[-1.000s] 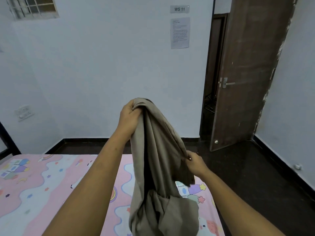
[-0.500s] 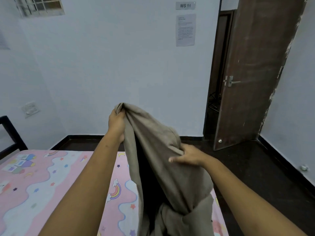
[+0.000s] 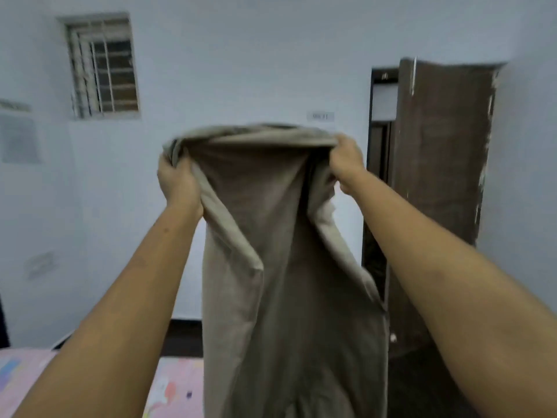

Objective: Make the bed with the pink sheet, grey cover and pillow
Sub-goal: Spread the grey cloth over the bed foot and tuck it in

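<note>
Holding the grey cover (image 3: 289, 267) up at chest height, the left hand (image 3: 177, 179) and right hand (image 3: 346, 161) each grip its top edge; the pink sheet (image 3: 27, 375) already lies on the bed; spreading the cover remains; no pillow is in view.

Left of my hands and higher I see a barred window (image 3: 104, 67) in the white wall (image 3: 241, 55). Right of them, a brown door (image 3: 440, 188) stands open, dark floor (image 3: 422, 384) below it.
</note>
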A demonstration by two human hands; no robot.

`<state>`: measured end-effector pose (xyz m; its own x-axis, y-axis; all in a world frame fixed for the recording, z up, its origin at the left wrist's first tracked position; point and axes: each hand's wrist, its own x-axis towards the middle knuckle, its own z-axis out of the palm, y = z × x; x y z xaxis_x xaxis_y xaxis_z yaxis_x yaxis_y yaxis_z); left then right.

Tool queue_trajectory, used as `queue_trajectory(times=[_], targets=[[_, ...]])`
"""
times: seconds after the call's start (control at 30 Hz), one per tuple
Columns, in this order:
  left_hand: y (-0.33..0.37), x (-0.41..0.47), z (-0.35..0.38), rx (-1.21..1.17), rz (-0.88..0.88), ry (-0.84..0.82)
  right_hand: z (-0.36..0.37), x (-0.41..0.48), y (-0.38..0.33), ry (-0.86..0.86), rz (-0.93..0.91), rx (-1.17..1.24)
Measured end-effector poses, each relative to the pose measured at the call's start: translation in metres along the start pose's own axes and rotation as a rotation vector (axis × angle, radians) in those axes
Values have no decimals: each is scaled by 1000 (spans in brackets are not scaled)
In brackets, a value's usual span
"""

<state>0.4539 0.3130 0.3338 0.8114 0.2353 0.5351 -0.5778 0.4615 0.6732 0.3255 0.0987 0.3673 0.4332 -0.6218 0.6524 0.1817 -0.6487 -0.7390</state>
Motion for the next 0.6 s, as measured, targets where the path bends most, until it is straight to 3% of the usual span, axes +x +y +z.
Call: queue_trajectory(times=[0.07, 0.1, 0.17, 0.23, 0.33, 0.4, 0.47, 0.53, 0.6], targets=[[52, -1, 7, 161, 432, -151, -17, 20, -59, 155, -60, 319], [69, -5, 7, 396, 599, -284, -26, 25, -76, 193, -95, 397], [73, -9, 7, 1028, 802, -521, -36, 28, -86, 196, -118, 402], [56, -7, 5, 1397, 840, -565, -39, 25, -78, 157, -113, 335], [27, -3, -6, 1519, 709, -509, -35, 11, -42, 40, -127, 173], [7, -4, -16, 1520, 597, -487, -33, 0, -17, -129, -132, -7], [-10, -5, -26, 1366, 420, -422, -35, -12, -2, -375, -110, -211], [-17, -5, -26, 1090, 126, -369, -38, -30, 11, -624, -67, -432], [-16, -6, -14, 854, -127, -370, -28, -58, 31, -877, 7, -820]])
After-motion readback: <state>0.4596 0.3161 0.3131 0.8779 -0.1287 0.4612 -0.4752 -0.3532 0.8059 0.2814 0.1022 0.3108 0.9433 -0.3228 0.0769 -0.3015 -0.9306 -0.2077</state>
